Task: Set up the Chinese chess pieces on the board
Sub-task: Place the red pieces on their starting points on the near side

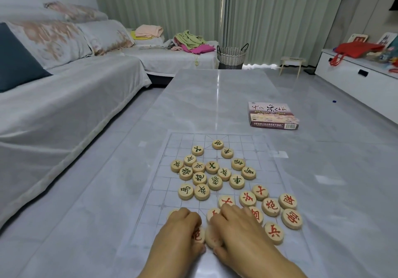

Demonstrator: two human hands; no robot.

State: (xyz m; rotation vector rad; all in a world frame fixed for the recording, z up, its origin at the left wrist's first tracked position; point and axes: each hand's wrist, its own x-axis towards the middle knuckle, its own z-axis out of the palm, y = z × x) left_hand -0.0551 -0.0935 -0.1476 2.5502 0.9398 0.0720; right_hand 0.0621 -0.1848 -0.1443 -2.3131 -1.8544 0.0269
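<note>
Your left hand (183,228) and right hand (240,231), lower centre, curl over red pieces (271,207); grip hidden, cannot tell. Likely light, hard, slick: pinch opposite rims.

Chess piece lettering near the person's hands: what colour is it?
Red, on pale wooden chess pieces; clearest in the head view.

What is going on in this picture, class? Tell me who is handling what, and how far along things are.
A person is working on a thin translucent gridded board spread on a grey marble table. The left hand and right hand lie over the round wooden red-lettered pieces at the near edge; any grip is hidden. The round wooden green-lettered pieces sit jumbled mid-board, not yet in rows. The printed chess box lies farther off, to the right.
</note>
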